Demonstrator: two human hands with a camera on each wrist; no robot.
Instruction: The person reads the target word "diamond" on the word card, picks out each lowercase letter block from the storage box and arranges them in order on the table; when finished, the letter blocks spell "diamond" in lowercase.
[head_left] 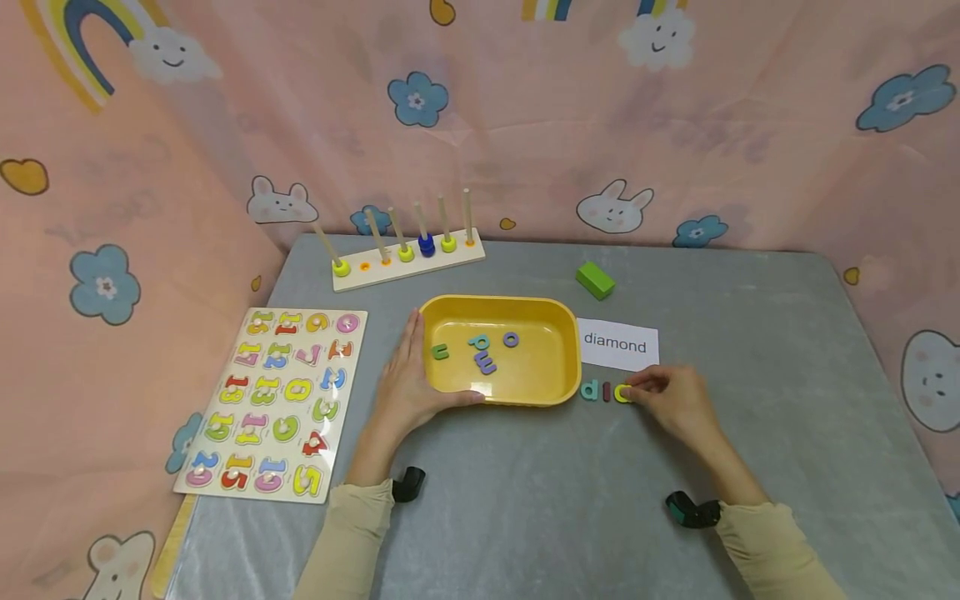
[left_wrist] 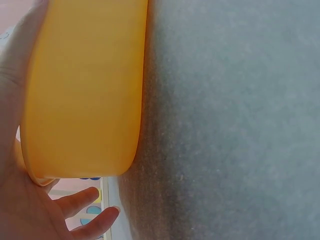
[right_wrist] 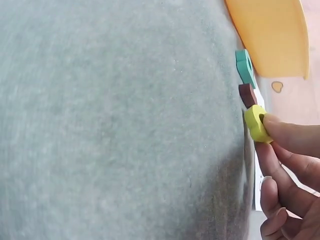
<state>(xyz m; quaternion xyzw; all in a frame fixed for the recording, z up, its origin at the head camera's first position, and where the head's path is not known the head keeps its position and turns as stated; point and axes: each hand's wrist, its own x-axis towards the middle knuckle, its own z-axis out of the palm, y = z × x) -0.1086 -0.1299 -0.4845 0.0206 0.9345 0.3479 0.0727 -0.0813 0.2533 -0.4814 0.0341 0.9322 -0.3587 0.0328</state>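
Observation:
My left hand (head_left: 408,383) holds the left end of the yellow plastic tray (head_left: 562,350); the thumb lies along its near rim and the fingers along its left side. In the tray lie a green letter (head_left: 440,352), a teal letter (head_left: 478,342), a purple letter m (head_left: 485,362) and a purple letter o (head_left: 511,339). Beside the tray, my right hand (head_left: 678,404) pinches a yellow letter (right_wrist: 256,124) between thumb and fingers, low over the table. Left of it are a teal letter d (head_left: 590,390) and a dark reddish bar-shaped letter (head_left: 606,391), in a row below the white "diamond" card (head_left: 618,344).
A wooden number puzzle board (head_left: 281,400) lies at the left. Behind the tray stands a peg board (head_left: 442,264) with upright sticks and several rings. A green block (head_left: 596,281) sits beyond the card. The grey table (head_left: 787,400) meets a printed pink cloth (head_left: 510,150) at the back.

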